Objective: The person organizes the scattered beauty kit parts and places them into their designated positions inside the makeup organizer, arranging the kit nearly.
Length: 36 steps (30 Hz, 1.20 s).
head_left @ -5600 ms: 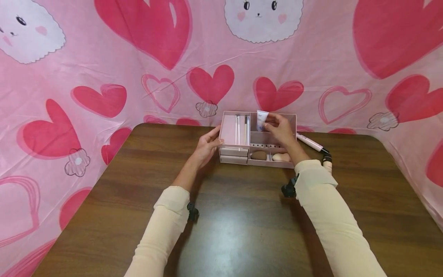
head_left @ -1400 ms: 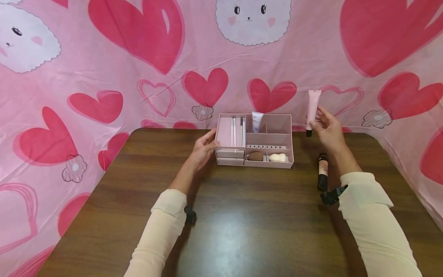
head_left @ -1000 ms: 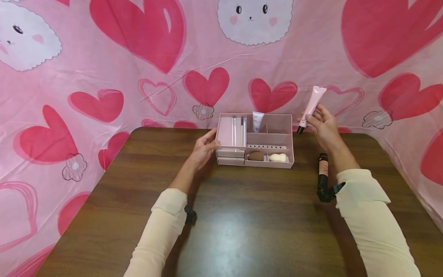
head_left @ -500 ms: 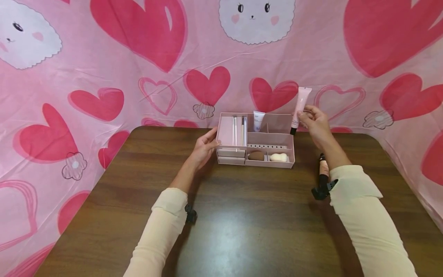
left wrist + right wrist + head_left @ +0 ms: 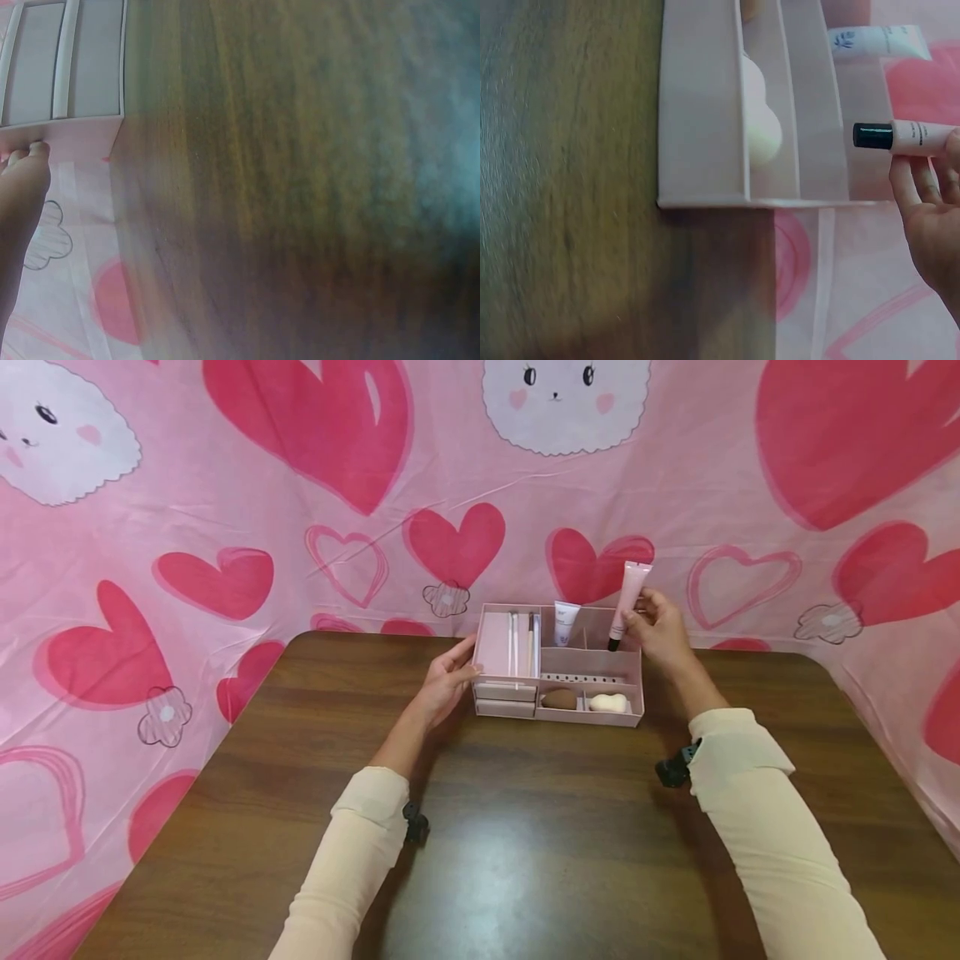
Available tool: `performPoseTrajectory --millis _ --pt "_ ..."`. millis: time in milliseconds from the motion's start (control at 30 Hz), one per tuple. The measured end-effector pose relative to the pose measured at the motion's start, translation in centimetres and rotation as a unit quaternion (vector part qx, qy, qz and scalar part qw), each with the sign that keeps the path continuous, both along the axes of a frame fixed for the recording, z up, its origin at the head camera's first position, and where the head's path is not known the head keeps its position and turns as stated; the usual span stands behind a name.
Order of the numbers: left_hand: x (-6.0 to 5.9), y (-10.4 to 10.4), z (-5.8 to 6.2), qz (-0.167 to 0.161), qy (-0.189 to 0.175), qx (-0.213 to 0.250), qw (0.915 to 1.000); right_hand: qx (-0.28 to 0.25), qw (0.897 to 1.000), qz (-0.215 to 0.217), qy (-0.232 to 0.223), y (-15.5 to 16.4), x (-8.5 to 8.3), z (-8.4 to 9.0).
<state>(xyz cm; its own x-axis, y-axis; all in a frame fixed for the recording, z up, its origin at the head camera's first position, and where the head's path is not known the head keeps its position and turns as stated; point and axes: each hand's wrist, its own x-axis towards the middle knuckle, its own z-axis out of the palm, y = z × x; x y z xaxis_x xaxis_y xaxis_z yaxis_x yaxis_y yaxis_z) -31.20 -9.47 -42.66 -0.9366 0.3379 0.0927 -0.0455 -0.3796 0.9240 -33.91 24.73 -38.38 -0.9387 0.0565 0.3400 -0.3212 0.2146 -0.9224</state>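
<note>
The pink tube (image 5: 626,596) is up in the air, black cap pointing down, right over the back right compartment of the organizer (image 5: 633,720). The right hand (image 5: 654,631) pinches it about halfway along, fingers curled round it. The left hand (image 5: 448,677) is well apart from the tube, resting against the organizer's left side with fairly straight fingers, holding nothing. In the box: a white tube (image 5: 565,622) standing at the back, two brushes (image 5: 522,643) on the left, a brown sponge (image 5: 558,699) and a pale sponge (image 5: 608,702) up front. All on a wood table (image 5: 525,843).
</note>
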Motion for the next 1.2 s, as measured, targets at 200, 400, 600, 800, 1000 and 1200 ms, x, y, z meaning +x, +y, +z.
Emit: performPoseTrajectory --millis 200,400,600,800,1000,1200 --pt "-0.1 0.0 -0.1 0.001 -0.002 0.002 1.0 0.03 0.999 -0.02 0.002 -0.9 -0.7 -0.7" --pt "0.0 0.2 0.0 0.0 0.001 0.002 1.0 0.061 0.998 -0.031 0.01 -1.5 -1.1 -1.0" --pt "0.0 0.2 0.0 0.0 0.003 0.002 1.0 0.079 0.997 -0.012 -0.014 -2.1 -1.2 -1.7" --pt "0.0 0.0 -0.2 -0.001 0.006 0.0 1.0 0.116 0.992 0.008 -0.044 -2.8 -1.4 -2.1" --pt "0.1 -0.1 -0.2 0.001 0.007 -0.007 1.0 0.121 0.991 0.018 -0.06 -3.1 -1.4 -2.0" --pt "0.1 -0.1 -0.2 0.0 0.008 -0.001 1.0 0.107 0.991 0.025 -0.076 -3.2 -1.1 -1.8"
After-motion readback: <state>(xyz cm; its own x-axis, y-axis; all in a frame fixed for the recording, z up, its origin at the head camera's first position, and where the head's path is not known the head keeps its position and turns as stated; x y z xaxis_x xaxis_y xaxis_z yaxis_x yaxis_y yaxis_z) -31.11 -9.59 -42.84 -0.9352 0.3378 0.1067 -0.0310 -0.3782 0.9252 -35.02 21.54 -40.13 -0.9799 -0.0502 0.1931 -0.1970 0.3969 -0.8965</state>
